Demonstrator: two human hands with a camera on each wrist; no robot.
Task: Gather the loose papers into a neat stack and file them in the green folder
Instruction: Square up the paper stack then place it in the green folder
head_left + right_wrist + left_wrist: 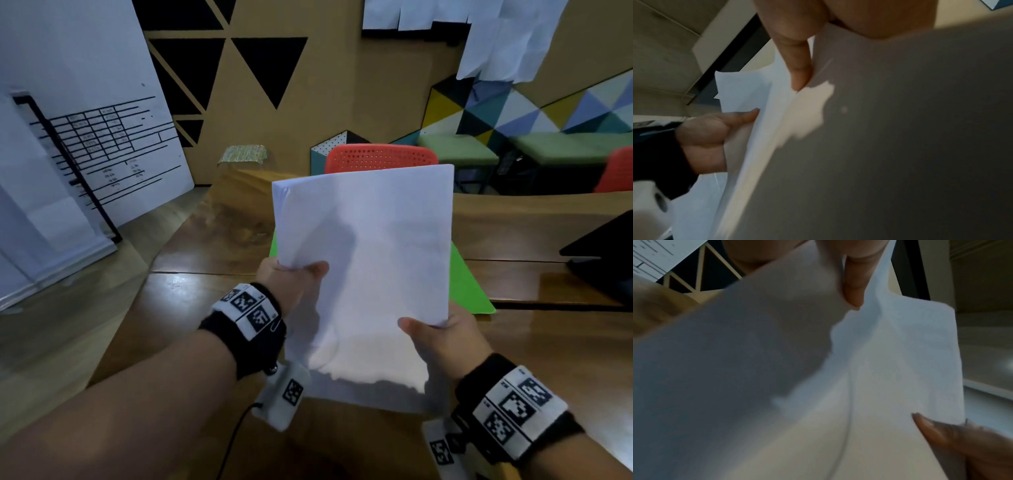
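Papers [363,260] are held upright above the table [191,301] in the head view, pinched at the left edge by the left hand [291,284] and at the lower right corner by the right hand [442,339]; the green folder [469,284] lies behind. Left-wrist view: a thumb is pressed on white sheets. Right-wrist view: edges look uneven

Both forearms reach forward, bare, each with a black wrist strap. Left hand [291,284] raised higher, thumb [317,269] on the near face of the papers [366,260], fingers behind, pinching the left edge. Right hand [442,337] lower, thumb [412,327] on front, pinching the right edge near the bottom corner.
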